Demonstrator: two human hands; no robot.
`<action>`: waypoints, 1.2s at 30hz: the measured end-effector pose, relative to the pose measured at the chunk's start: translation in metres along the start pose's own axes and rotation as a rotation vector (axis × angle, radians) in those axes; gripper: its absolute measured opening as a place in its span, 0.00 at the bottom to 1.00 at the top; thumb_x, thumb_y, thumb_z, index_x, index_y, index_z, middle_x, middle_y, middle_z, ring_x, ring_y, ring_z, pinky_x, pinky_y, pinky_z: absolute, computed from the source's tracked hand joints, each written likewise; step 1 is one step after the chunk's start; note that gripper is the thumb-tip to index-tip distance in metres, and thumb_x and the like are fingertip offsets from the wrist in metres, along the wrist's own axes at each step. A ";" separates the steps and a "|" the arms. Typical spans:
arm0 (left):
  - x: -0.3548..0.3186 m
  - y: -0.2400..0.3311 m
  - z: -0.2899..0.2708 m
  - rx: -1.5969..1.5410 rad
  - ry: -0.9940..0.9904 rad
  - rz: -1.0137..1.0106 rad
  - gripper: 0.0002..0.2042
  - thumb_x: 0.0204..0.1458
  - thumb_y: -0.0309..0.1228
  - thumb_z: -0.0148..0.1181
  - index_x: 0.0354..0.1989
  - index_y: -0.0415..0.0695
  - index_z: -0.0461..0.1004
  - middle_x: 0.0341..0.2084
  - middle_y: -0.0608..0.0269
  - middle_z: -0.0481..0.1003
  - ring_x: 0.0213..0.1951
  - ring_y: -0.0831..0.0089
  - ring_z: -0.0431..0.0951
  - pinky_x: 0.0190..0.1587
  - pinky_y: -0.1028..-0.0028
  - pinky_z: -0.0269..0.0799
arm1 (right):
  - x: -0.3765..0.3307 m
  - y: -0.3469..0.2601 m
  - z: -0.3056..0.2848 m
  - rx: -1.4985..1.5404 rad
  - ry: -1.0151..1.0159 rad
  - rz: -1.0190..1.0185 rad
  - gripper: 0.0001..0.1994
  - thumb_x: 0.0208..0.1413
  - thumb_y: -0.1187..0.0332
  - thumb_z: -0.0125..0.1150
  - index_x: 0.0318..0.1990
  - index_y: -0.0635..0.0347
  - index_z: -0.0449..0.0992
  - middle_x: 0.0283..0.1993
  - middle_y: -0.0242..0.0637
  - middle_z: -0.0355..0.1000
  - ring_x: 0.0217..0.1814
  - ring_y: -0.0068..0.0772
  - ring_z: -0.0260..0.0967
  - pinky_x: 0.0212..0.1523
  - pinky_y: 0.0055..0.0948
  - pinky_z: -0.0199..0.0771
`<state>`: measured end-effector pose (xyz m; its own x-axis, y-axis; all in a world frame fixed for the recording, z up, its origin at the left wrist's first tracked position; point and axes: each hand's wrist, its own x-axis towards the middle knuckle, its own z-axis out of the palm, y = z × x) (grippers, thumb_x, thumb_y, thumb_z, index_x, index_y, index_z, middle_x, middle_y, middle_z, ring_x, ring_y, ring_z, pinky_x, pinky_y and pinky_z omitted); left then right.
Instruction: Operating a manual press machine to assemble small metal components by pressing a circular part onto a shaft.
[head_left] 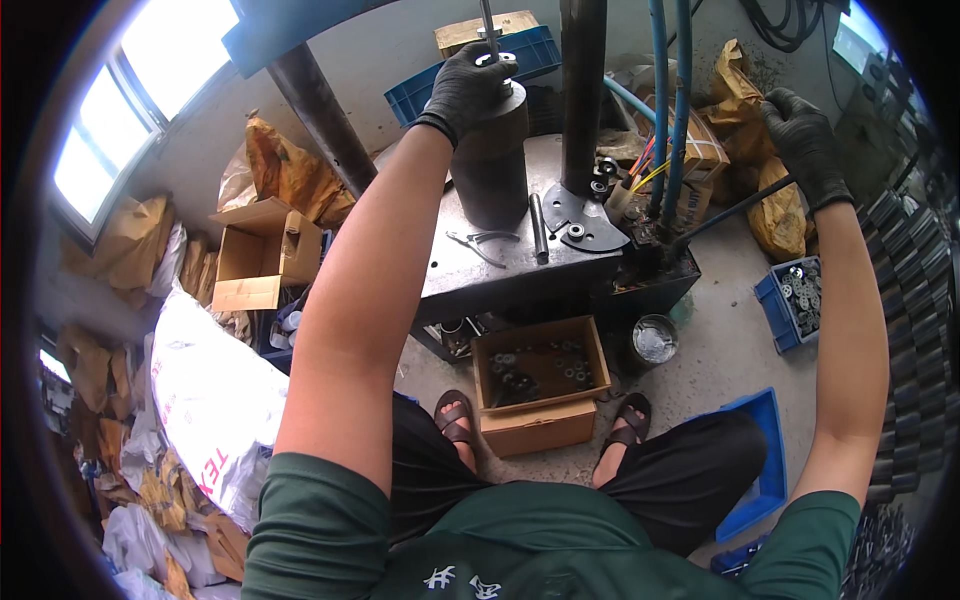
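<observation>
The left hand [470, 88], in a black glove, rests fingers-down on top of the dark steel cylinder [490, 165] standing upright on the press table [455, 270]; whether it clasps a part there cannot be told. The right hand [805, 145], also gloved, is closed around the black lever handle [735, 210]. Pliers [480, 243] lie on the table beside the cylinder.
</observation>
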<state>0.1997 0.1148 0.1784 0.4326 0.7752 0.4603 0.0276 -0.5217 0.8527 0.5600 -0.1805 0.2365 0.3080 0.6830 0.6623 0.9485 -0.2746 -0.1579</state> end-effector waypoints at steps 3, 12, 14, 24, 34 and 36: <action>0.001 0.000 0.004 0.179 0.025 0.094 0.21 0.54 0.32 0.72 0.53 0.39 0.74 0.33 0.62 0.79 0.34 0.78 0.80 0.39 0.77 0.81 | -0.002 -0.001 -0.004 -0.062 -0.030 0.027 0.18 0.63 0.54 0.57 0.54 0.52 0.80 0.50 0.48 0.79 0.52 0.51 0.77 0.54 0.42 0.76; -0.046 0.031 0.013 0.549 0.258 0.593 0.25 0.49 0.40 0.74 0.54 0.45 0.76 0.42 0.54 0.79 0.44 0.60 0.82 0.49 0.67 0.78 | -0.056 -0.031 -0.031 -0.072 0.023 -0.040 0.17 0.61 0.58 0.59 0.53 0.54 0.81 0.46 0.47 0.80 0.48 0.48 0.79 0.51 0.40 0.79; -0.089 0.036 0.028 0.294 0.229 0.607 0.21 0.51 0.35 0.71 0.53 0.45 0.76 0.43 0.55 0.76 0.47 0.62 0.80 0.49 0.67 0.76 | -0.080 -0.037 -0.042 -0.098 0.056 -0.209 0.15 0.60 0.62 0.62 0.50 0.56 0.81 0.43 0.49 0.80 0.46 0.50 0.79 0.49 0.41 0.79; -0.283 0.049 0.023 0.305 -0.198 0.541 0.32 0.46 0.39 0.72 0.64 0.52 0.71 0.53 0.57 0.76 0.46 0.58 0.78 0.45 0.62 0.78 | -0.247 -0.129 -0.040 0.417 -0.270 -0.489 0.20 0.54 0.70 0.65 0.54 0.64 0.74 0.42 0.47 0.77 0.43 0.50 0.76 0.46 0.44 0.77; -0.296 0.025 0.026 0.314 -0.613 0.343 0.28 0.47 0.31 0.70 0.60 0.49 0.74 0.44 0.54 0.79 0.48 0.53 0.78 0.52 0.57 0.77 | -0.281 -0.211 0.085 1.778 -0.939 1.161 0.22 0.66 0.50 0.56 0.57 0.57 0.74 0.49 0.39 0.77 0.48 0.36 0.77 0.50 0.36 0.81; -0.296 0.014 0.018 -0.044 -0.662 0.075 0.31 0.49 0.29 0.70 0.64 0.45 0.71 0.51 0.53 0.78 0.55 0.61 0.78 0.59 0.63 0.75 | -0.284 -0.209 0.081 1.757 -1.202 1.000 0.20 0.64 0.51 0.58 0.53 0.56 0.75 0.44 0.36 0.77 0.43 0.29 0.77 0.42 0.28 0.82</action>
<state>0.0887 -0.1286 0.0498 0.8941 0.3481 0.2819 -0.0549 -0.5395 0.8402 0.2803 -0.2623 0.0218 -0.1878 0.8762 -0.4438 -0.5268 -0.4712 -0.7074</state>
